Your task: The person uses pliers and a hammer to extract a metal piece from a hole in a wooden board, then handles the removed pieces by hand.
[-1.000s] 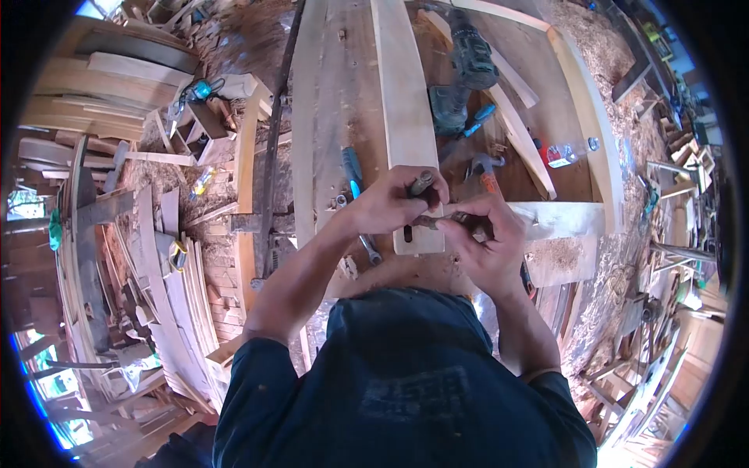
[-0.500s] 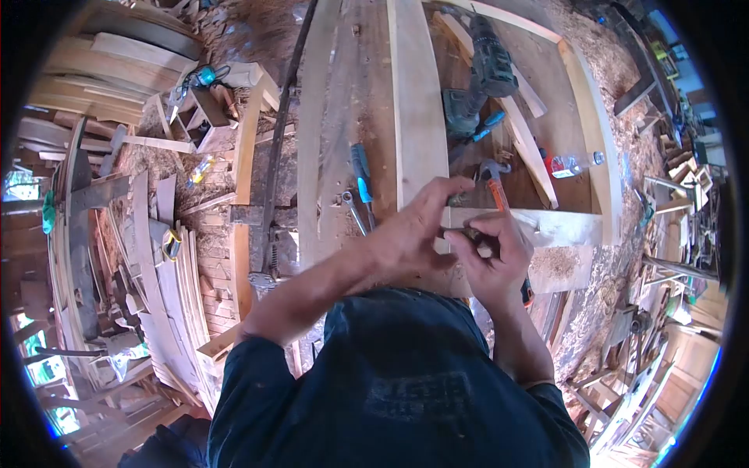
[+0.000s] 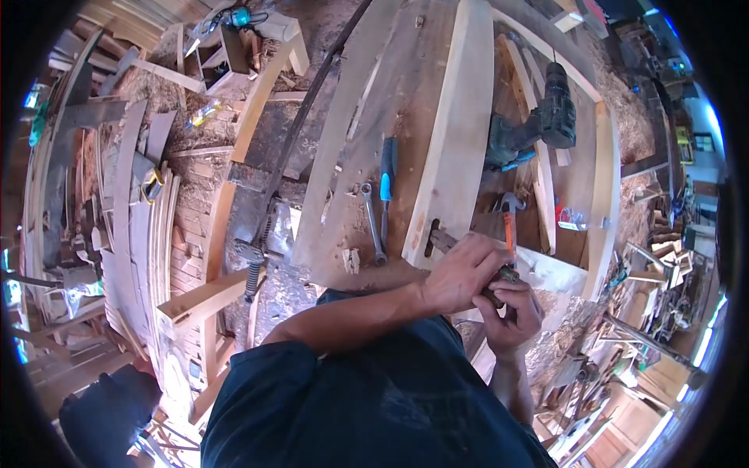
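My left hand (image 3: 462, 273) is closed over a narrow brownish-grey tool (image 3: 444, 241), whose exact kind is hidden by my fingers. Its flat end reaches a dark slot (image 3: 431, 239) near the end of a pale timber beam (image 3: 452, 148). My right hand (image 3: 511, 318) is just right of the left, fingers curled round a dark piece that seems to be the tool's other end. Beyond my hands lies a hammer (image 3: 509, 222) with an orange handle. Left of the slot, a wrench (image 3: 374, 226) lies beside a blue-and-black handled tool (image 3: 386, 175).
A cordless drill (image 3: 538, 129) lies across the wooden frame (image 3: 602, 171) at the right. Near it are loose strips (image 3: 541, 183) and a plastic bottle (image 3: 572, 220). A black clamp bar (image 3: 300, 117) runs along the bench's left side. Stacked boards (image 3: 125, 203) stand farther left.
The view has shifted, so the bench things appear farther right and lower. My left hand, earlier raised with fingers spread, has closed on the tool, whose end is now at the slot.
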The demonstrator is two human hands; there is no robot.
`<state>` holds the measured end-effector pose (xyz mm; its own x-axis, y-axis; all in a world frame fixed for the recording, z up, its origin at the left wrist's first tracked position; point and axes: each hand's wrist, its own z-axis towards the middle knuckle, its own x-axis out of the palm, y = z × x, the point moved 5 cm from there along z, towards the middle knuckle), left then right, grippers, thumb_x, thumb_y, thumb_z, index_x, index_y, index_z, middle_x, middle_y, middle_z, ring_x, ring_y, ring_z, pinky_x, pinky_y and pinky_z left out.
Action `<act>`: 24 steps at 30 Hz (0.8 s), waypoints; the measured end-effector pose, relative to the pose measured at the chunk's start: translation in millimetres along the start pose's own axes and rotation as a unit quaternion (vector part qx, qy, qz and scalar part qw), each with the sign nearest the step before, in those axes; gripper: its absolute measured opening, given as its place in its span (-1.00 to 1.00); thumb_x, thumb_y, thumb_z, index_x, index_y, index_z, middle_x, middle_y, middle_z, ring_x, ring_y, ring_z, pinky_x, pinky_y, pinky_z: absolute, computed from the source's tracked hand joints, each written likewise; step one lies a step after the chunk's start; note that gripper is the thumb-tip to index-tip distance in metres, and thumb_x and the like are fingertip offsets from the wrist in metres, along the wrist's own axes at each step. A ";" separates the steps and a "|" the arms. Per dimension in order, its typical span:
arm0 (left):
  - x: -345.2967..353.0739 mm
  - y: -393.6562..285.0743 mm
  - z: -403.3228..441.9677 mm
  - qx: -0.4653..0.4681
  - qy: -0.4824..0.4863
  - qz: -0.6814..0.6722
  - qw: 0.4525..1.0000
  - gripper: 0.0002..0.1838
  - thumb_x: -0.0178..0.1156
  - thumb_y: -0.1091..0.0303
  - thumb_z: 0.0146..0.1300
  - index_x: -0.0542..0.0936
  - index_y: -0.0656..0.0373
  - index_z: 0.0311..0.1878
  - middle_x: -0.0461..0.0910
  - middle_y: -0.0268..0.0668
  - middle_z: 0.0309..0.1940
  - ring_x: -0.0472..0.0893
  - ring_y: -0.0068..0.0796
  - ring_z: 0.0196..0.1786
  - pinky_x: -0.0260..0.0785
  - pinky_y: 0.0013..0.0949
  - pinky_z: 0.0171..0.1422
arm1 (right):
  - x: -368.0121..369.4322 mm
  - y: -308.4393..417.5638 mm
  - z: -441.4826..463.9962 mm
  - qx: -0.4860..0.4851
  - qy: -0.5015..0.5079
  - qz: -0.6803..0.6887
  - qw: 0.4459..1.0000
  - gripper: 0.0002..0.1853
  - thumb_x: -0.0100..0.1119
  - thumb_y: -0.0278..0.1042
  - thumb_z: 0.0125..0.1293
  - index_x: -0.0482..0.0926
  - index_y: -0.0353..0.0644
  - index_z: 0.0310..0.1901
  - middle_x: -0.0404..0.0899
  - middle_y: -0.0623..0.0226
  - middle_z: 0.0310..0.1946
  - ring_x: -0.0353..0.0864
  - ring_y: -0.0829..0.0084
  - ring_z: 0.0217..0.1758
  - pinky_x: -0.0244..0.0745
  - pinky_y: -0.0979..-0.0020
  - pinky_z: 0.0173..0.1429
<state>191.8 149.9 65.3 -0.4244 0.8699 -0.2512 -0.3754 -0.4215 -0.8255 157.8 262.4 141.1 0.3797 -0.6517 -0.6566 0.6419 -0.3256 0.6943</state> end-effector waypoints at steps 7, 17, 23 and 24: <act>-8.5 -15.8 12.4 0.012 0.009 0.052 0.999 -0.44 0.16 0.35 0.17 0.44 0.27 0.27 0.50 -0.07 0.10 0.48 -0.07 0.19 0.26 -0.02 0.36 | -5.8 -1.4 6.9 -0.046 -0.007 0.060 0.997 -0.57 0.66 -0.30 0.00 0.54 -0.23 -0.25 0.68 0.16 -0.19 0.70 0.19 -0.10 0.63 0.30 -0.08; -9.3 -9.1 5.3 0.014 0.009 0.018 1.000 -0.35 0.28 0.32 0.04 0.43 0.27 0.26 0.47 -0.05 0.08 0.45 0.02 0.20 0.28 0.00 0.34 | -2.1 -5.2 13.2 -0.056 0.011 0.095 0.994 -0.63 0.60 -0.24 0.11 0.55 -0.23 -0.26 0.69 0.20 -0.27 0.69 0.22 -0.18 0.60 0.31 -0.11; -13.5 -6.6 10.8 0.009 0.003 0.005 1.000 -0.47 0.31 0.33 0.03 0.47 0.24 0.12 0.49 -0.06 0.03 0.49 0.01 0.15 0.32 -0.03 0.29 | -1.7 -6.1 20.5 -0.047 0.024 0.107 0.993 -0.61 0.60 -0.19 0.11 0.55 -0.24 -0.28 0.70 0.21 -0.30 0.68 0.23 -0.21 0.58 0.28 -0.10; -13.4 -4.8 11.4 0.006 0.008 0.005 1.000 -0.47 0.33 0.33 0.02 0.47 0.23 0.09 0.50 -0.06 0.02 0.50 0.01 0.14 0.32 -0.03 0.28 | -2.4 -5.9 22.4 -0.058 0.031 0.099 0.993 -0.59 0.58 -0.14 0.14 0.54 -0.25 -0.28 0.69 0.20 -0.31 0.68 0.22 -0.21 0.57 0.27 -0.10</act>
<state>189.9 137.4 78.4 -0.4149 0.8696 -0.2678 -0.3817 -0.4335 -0.8163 138.2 250.6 145.2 0.5436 -0.6506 -0.5303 0.6215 -0.1127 0.7753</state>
